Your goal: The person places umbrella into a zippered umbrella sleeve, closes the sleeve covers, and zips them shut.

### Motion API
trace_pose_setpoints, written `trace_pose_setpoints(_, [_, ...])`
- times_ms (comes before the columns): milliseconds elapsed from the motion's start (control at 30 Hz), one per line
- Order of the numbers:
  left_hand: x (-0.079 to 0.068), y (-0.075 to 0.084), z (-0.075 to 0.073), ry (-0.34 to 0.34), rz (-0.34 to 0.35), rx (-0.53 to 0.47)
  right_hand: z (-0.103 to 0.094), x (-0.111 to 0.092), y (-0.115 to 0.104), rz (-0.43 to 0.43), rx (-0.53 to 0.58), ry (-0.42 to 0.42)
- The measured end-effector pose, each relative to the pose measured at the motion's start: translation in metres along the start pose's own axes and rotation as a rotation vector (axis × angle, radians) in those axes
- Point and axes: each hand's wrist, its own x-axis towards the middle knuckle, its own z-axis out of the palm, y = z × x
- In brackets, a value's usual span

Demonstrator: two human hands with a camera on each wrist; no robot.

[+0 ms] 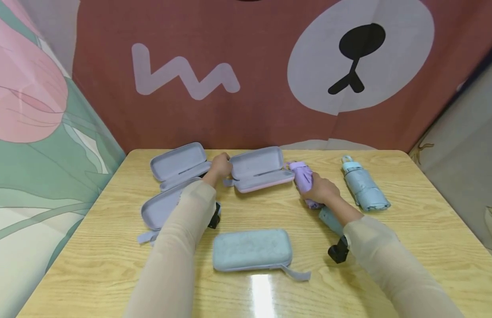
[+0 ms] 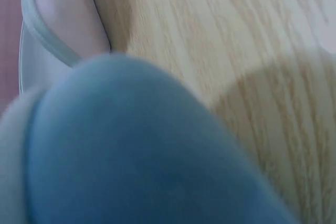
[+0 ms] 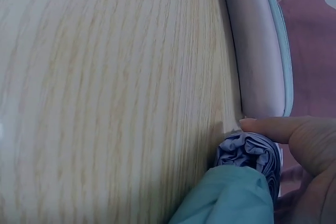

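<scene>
A folded purple umbrella (image 1: pixel 303 176) lies at the right end of an open hard case (image 1: pixel 265 181) with a pink outside and grey lining. My right hand (image 1: pixel 322 189) holds this umbrella, one finger (image 3: pixel 268 127) reaching out toward the pink case (image 3: pixel 260 45). Under the right wrist shows part of a blue-green folded umbrella (image 1: pixel 330 221). At the pink case's left end is my left hand (image 1: pixel 221 165); its grip is partly hidden and contact is unclear. A blurred blue surface (image 2: pixel 131 145) fills much of the left wrist view.
Two more open cases, one at back left (image 1: pixel 178 161) and one nearer (image 1: pixel 162 207), stand left, the nearer partly behind the left sleeve. A closed light-blue case (image 1: pixel 251 249) with a strap lies in front. Another blue folded umbrella (image 1: pixel 365 187) lies at the right. A curtain hangs behind the table.
</scene>
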Motion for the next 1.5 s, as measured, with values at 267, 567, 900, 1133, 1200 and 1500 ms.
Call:
trace_pose_setpoints(267, [-0.031,0.025,-0.019,0.001,-0.048,-0.141,0.000,0.001,0.003,-0.028,0.038,0.051])
trace_pose_setpoints(567, [-0.066,0.055,-0.043,0.034,-0.010,-0.080,-0.005,-0.003,0.009,-0.048,0.083,0.129])
trace_pose_setpoints(900, [-0.066,0.054,-0.047,0.094,-0.005,-0.083,-0.007,-0.009,0.015,-0.140,0.183,0.209])
trace_pose_setpoints(1133, [0.041,-0.042,0.019,0.139,0.006,-0.060,-0.007,-0.015,0.016,-0.232,0.214,0.229])
trace_pose_setpoints(1200, [0.055,-0.056,0.027,0.155,0.027,-0.062,-0.008,-0.017,0.016,-0.263,0.213,0.217])
trace_pose_setpoints(1500, [0.053,-0.055,0.030,0.234,0.071,-0.121,-0.007,-0.021,0.011,-0.377,0.136,0.169])
